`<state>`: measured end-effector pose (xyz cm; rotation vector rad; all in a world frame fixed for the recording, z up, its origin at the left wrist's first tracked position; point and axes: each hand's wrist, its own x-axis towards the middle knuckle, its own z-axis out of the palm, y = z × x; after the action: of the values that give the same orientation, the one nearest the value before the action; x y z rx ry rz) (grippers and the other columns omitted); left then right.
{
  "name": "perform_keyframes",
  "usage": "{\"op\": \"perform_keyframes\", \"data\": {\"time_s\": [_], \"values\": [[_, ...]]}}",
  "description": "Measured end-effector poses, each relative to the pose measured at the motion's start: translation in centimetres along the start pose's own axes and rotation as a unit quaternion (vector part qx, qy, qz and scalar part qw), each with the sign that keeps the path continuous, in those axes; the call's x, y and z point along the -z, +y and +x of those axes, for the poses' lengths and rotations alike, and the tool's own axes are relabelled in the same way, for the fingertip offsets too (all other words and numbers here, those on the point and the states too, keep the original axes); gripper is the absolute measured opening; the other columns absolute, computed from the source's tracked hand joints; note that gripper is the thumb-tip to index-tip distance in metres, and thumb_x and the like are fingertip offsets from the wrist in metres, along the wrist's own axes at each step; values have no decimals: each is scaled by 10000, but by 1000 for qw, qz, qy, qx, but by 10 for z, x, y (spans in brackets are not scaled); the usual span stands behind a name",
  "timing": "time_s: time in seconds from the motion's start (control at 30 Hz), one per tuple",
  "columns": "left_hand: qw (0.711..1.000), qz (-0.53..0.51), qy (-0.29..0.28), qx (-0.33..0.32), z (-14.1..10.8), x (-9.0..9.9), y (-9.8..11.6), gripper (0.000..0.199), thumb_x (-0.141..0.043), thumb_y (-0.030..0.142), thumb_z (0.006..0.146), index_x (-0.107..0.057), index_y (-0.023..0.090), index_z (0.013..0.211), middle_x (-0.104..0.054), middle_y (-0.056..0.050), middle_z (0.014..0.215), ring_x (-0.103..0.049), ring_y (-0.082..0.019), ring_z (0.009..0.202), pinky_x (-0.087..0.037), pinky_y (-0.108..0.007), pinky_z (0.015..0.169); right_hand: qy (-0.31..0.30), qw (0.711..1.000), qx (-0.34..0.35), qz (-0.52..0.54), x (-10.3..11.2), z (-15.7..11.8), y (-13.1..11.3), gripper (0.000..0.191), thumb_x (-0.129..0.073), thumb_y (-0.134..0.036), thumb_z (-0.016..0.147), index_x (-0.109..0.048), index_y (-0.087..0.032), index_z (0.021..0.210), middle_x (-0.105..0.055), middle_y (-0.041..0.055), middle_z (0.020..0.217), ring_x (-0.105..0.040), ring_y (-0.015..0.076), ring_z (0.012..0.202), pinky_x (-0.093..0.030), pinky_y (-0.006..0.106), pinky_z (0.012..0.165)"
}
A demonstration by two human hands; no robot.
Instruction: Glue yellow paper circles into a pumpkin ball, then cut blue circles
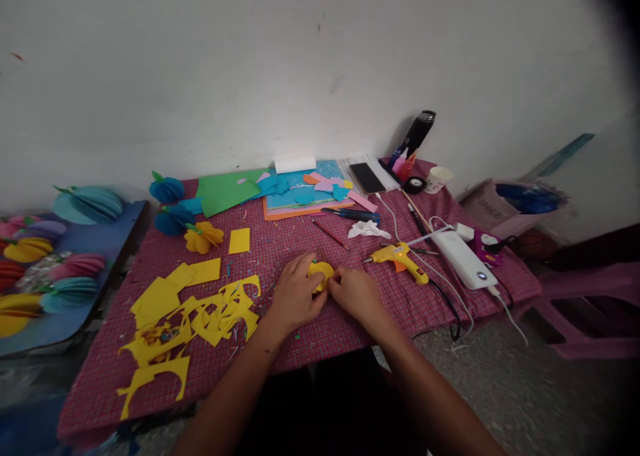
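A small round piece of yellow paper [324,271] lies between my two hands near the middle of the table. My left hand [299,291] curls over its left side, thumb and fingers closed on it. At its right edge, my right hand [356,292] is closed with thumb and fingertips pinched together at the rim. Parts of the paper are covered by my fingers. A yellow glue gun [400,259] rests to the right of my right hand. Yellow paper scraps [225,313] are heaped to the left of my left hand.
Folded paper pumpkins [204,237] sit at the table's left and on a blue side table [131,224]. Coloured sheets [227,193], a phone [367,177] and a black bottle [419,133] are at the back. A white power bank [463,259] with cables lies right.
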<state>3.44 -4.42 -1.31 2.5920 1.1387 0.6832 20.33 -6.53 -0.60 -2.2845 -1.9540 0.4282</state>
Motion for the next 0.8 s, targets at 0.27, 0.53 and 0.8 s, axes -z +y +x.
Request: {"op": "perform_keyframes", "data": {"time_s": [0.27, 0.53, 0.8], "values": [[1000, -6, -2, 6, -1, -1, -1, 226, -642, 291, 863, -688, 219, 1072, -497, -116, 1433, -450, -310, 1339, -371, -523, 1139, 8, 993, 118, 6, 5, -7, 9, 346, -452, -280, 980, -646, -293, 1267, -744, 57, 1058, -696, 201, 873, -438, 281, 707], [1000, -20, 2, 11, -2, -4, -3, 184, -628, 287, 872, -692, 231, 1035, -511, -104, 1426, -459, -310, 1333, -375, -544, 1126, 23, 992, 113, -42, -3, -12, 11, 374, -373, -357, 1030, -678, -288, 1235, -747, 75, 994, -693, 203, 748, -415, 275, 604], [1000, -1, -6, 10, -2, -4, -2, 195, -629, 295, 877, -687, 216, 1046, -515, -118, 1422, -460, -304, 1331, -368, -521, 1137, 9, 992, 123, -18, 0, -8, 13, 367, -388, -352, 1024, -686, -281, 1226, -751, 74, 1047, -702, 219, 868, -463, 292, 711]]}}
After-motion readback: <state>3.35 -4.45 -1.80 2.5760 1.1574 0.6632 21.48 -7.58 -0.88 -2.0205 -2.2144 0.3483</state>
